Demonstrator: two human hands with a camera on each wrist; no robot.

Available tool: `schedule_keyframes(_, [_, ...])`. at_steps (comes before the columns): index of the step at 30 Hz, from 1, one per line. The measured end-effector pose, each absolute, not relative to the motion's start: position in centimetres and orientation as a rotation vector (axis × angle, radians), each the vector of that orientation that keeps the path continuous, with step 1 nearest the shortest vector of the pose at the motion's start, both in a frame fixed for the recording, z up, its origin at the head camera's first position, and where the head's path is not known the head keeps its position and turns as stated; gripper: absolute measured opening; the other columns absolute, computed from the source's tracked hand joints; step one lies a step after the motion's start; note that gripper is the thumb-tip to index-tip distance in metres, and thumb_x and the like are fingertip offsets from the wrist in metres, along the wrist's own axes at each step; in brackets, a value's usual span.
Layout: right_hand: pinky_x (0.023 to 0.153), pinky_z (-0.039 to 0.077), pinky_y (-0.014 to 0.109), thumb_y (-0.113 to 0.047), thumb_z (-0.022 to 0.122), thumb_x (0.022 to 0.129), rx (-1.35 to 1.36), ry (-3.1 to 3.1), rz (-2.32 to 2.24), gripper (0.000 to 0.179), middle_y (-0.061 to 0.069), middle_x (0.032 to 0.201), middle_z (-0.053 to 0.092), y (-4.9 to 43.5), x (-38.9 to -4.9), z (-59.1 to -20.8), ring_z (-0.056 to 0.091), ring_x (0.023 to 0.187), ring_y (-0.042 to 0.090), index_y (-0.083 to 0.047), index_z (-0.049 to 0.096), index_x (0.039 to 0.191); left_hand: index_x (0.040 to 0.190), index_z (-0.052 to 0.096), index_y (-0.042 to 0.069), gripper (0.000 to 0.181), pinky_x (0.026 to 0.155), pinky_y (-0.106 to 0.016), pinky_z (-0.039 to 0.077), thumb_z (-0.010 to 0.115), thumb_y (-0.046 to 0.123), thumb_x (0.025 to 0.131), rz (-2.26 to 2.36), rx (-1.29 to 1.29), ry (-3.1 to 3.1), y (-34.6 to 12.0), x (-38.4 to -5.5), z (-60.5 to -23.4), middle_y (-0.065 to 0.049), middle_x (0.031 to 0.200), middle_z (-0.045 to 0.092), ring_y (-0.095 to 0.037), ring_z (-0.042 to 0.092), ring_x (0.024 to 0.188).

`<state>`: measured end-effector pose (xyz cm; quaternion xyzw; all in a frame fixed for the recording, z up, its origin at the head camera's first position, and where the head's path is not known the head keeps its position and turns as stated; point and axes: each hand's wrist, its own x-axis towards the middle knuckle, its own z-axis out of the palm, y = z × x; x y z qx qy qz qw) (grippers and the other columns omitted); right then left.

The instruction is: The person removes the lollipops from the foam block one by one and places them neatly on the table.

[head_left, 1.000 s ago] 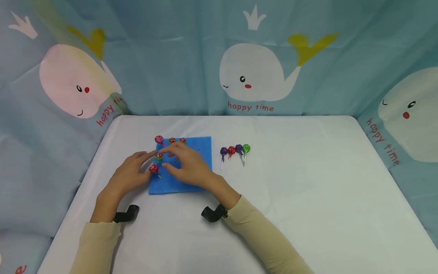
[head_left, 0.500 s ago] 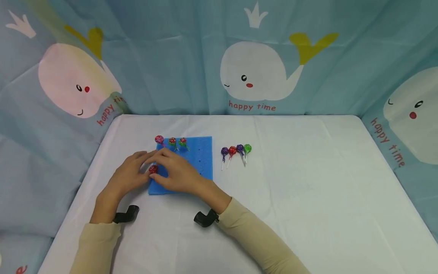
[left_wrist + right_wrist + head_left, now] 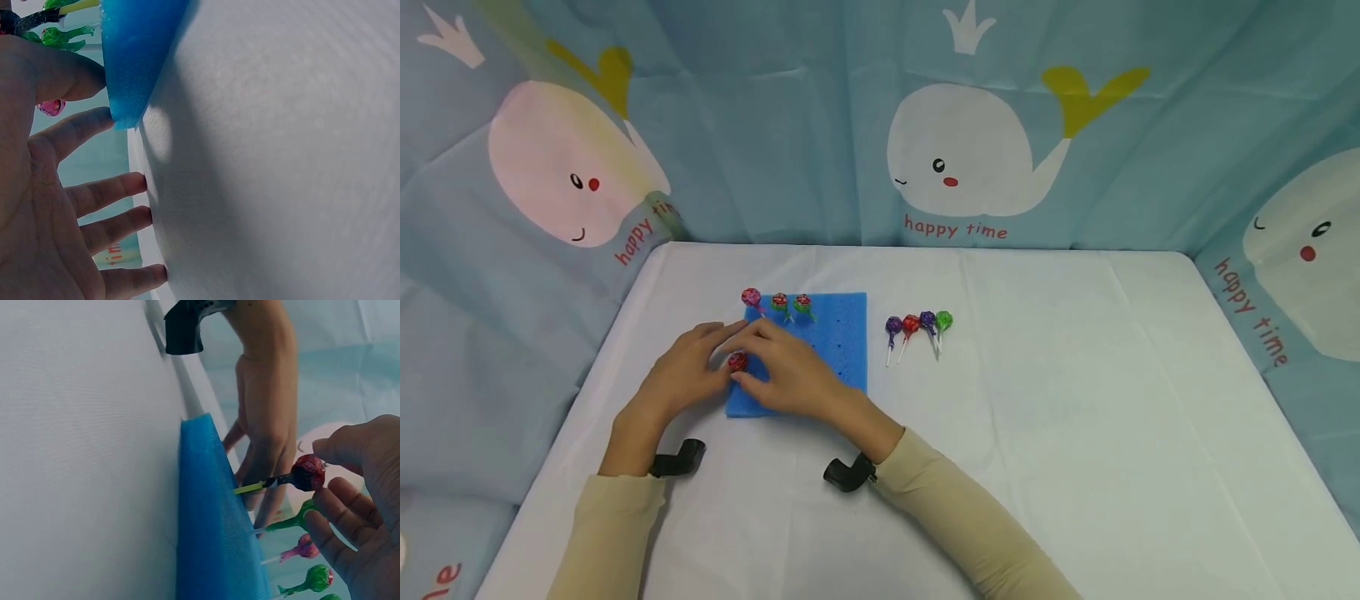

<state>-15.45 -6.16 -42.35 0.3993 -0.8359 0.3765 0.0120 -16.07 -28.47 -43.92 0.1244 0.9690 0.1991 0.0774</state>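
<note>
A blue foam block lies on the white table with lollipops standing in it. My left hand is at its left edge; in the left wrist view the thumb and index fingertip touch the foam, the other fingers stretched down to the cloth. My right hand reaches over the block, thumb and fingers around the head of a red lollipop. That lollipop's yellow stick stands in the foam near the left edge. Behind it a green-wrapped lollipop is partly covered by the right fingers.
Along the block's far edge stand a pink lollipop and two red-and-green lollipops. Several loose lollipops, purple, red and green, lie right of the block. A whale-print curtain hangs behind the table.
My right hand has moved left and slightly toward me, from over the green-wrapped lollipop to the red one nearer me. The left hand has stayed at the foam's edge.
</note>
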Motion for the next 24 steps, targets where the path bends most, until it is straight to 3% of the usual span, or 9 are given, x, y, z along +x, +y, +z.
schedule_keyframes(18, [0.093, 0.051, 0.010, -0.021, 0.071, 0.102, 1.211, -2.650, 1.116, 0.033, 0.003, 0.130, 0.064, -6.20, -15.18, -43.32, 0.068, 0.113, 0.015, -0.014, 0.070, 0.134, 0.162, 0.044, 0.013, 0.071, 0.109, -0.083, 0.038, 0.063, 0.018, 0.093, 0.568, 0.325, 2.896, -28.09, -16.18, -44.12, -0.035, 0.159, 0.043, -0.059, 0.041, 0.145])
schedule_keyframes(24, [0.094, 0.051, 0.011, -0.021, 0.073, 0.101, 1.189, -2.663, 1.047, 0.031, 0.000, 0.127, 0.065, -6.41, -15.10, -43.23, 0.066, 0.111, 0.010, -0.016, 0.069, 0.131, 0.162, 0.044, 0.013, 0.071, 0.109, -0.083, 0.038, 0.063, 0.018, 0.094, 0.569, 0.322, 2.902, -28.08, -16.13, -44.01, -0.034, 0.160, 0.042, -0.059, 0.040, 0.146])
